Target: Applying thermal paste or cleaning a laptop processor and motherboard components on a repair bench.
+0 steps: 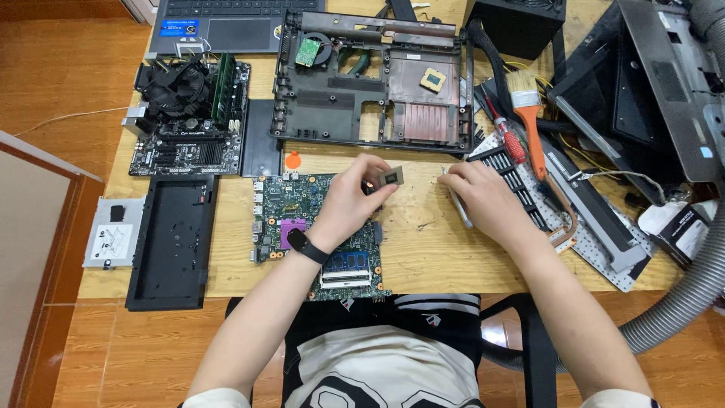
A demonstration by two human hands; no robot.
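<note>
Your left hand (349, 198) pinches a small square chip (391, 177) above the green board (302, 198) at the bench's near edge; your right hand (483, 200) closes on a grey tool (459, 208).

Wooden table (423, 257), pale grain, lit evenly from above. Floor (68, 91) of orange-brown wood planks showed on the left and along the bottom edge. A thin pale cable (60, 119) ran across the floor at left. A wood-framed panel (34, 227) with a beige face stood at the left edge. A grey ribbed hose (683, 298) curved past the table's right corner. No walls or windows were in view.
</note>
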